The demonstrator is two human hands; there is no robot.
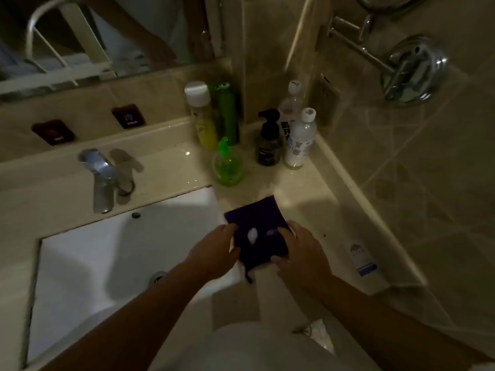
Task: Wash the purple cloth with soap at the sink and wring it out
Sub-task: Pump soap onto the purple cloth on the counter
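Purple cloth (258, 231), two white soap blobs on it, was held flat on the counter (308, 188) right of the sink (128, 253), edges pinched by left hand (214, 246) and right hand (302, 250).

Two bare forearms, no sleeves showing, pale light-coloured garment (257, 346) at the waist

We can't see the near corners of the purple cloth (258, 231); left hand (211, 249) and right hand (302, 253) cover them, fingertips partly lost in dark fabric. Sink (80, 263) basin cut off by lower left edge. Towel bar (359, 46) runs out of frame at top. Labels on white bottle (299, 140) and dark pump bottle (269, 141) too blurred to read; tube (363, 261) print illegible. Mirror (93, 36) reflection smeared, contents unclear
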